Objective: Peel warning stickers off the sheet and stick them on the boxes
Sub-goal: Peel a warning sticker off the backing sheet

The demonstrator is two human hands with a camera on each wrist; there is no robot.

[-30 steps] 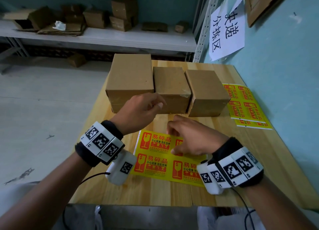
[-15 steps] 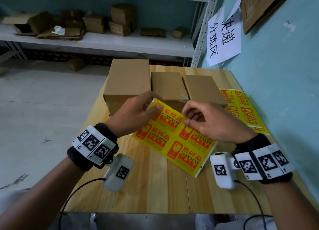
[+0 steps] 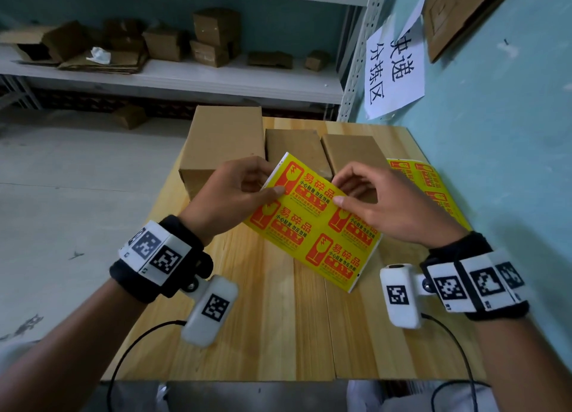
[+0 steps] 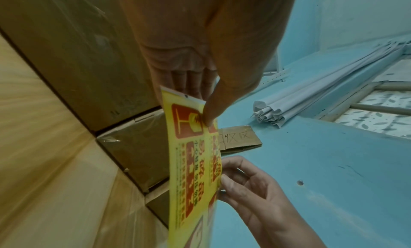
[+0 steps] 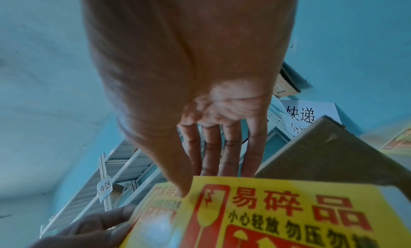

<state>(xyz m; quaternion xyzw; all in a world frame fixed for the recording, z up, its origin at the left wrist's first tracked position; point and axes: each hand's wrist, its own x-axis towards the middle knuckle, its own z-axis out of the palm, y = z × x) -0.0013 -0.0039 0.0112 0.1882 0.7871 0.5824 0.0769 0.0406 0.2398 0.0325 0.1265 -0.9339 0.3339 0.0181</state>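
Observation:
A yellow sticker sheet (image 3: 312, 235) with red warning labels is held tilted above the wooden table (image 3: 263, 328). My left hand (image 3: 270, 182) pinches its upper left edge, thumb on the printed face (image 4: 208, 119), fingers behind. My right hand (image 3: 337, 192) pinches the top edge further right; its thumb (image 5: 182, 190) lies on the sheet (image 5: 266, 216) and its fingers are behind. Three plain cardboard boxes stand in a row behind the sheet: a large left one (image 3: 223, 139), a middle one (image 3: 294, 145) and a right one (image 3: 349, 150).
A second yellow sticker sheet (image 3: 433, 182) lies on the table at the right, next to the blue wall (image 3: 495, 164). A paper sign (image 3: 393, 71) hangs on that wall. Shelves (image 3: 185, 80) with more cartons stand beyond the table.
A second ago the sheet lay flat on the table under my right hand. Both hands have taken it by its far edge and lifted it in front of the boxes.

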